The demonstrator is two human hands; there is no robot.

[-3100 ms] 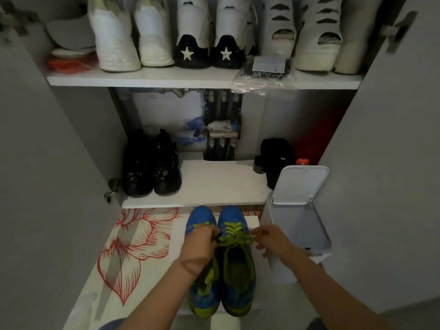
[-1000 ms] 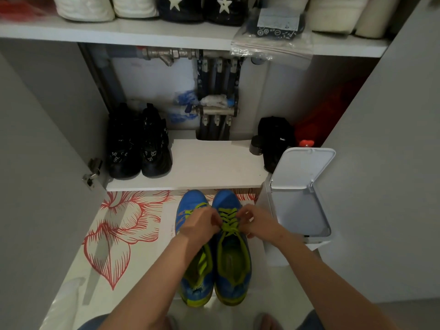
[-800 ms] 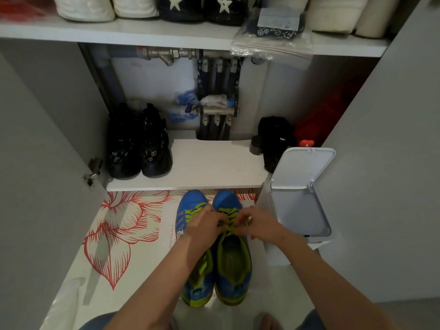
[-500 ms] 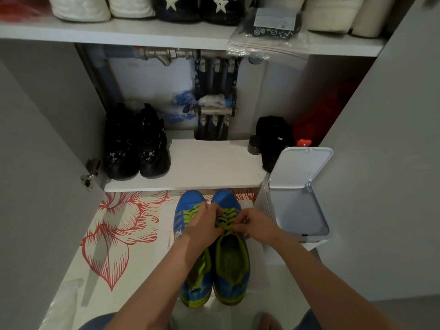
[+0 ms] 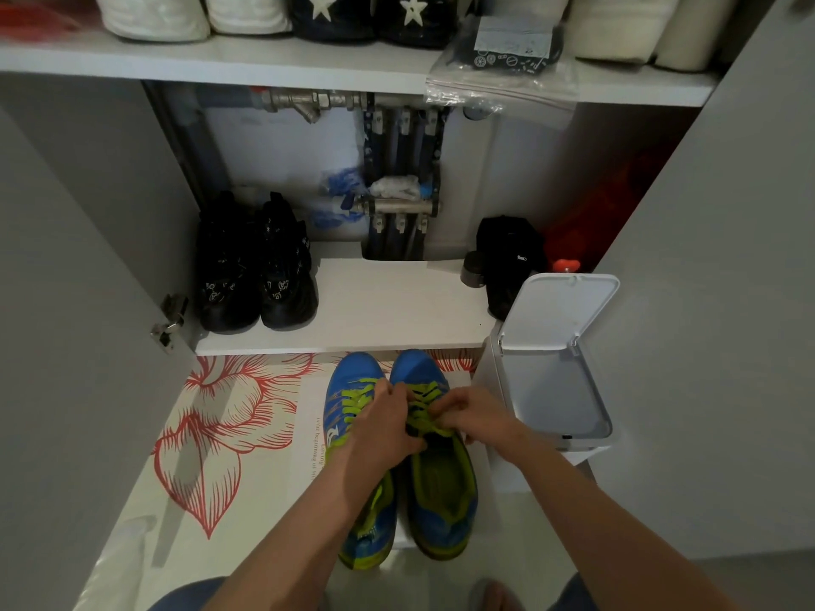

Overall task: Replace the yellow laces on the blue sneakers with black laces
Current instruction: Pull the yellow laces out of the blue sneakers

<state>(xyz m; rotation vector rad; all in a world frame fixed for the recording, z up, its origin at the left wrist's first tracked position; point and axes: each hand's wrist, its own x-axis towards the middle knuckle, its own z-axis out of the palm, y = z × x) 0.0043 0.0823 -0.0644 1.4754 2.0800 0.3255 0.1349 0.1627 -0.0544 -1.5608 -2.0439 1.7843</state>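
Hands meet over a pair of blue sneakers (image 5: 399, 456) standing side by side on the floor, toes pointing away from the person toward the open cupboard. Both the left hand (image 5: 383, 427) and right hand (image 5: 467, 416) have fingers pinched shut on the yellow laces (image 5: 425, 416) of the right-side shoe, near the top of its lacing. That shoe's long axis runs straight away from the wrists, so undoing it probably means drawing lace back toward the body. No black laces are identifiable.

a line of small print on the white sheet (image 5: 311, 416), at nine o'clock of the blue sneakers (image 5: 353, 416), reads partly "the beginning of".
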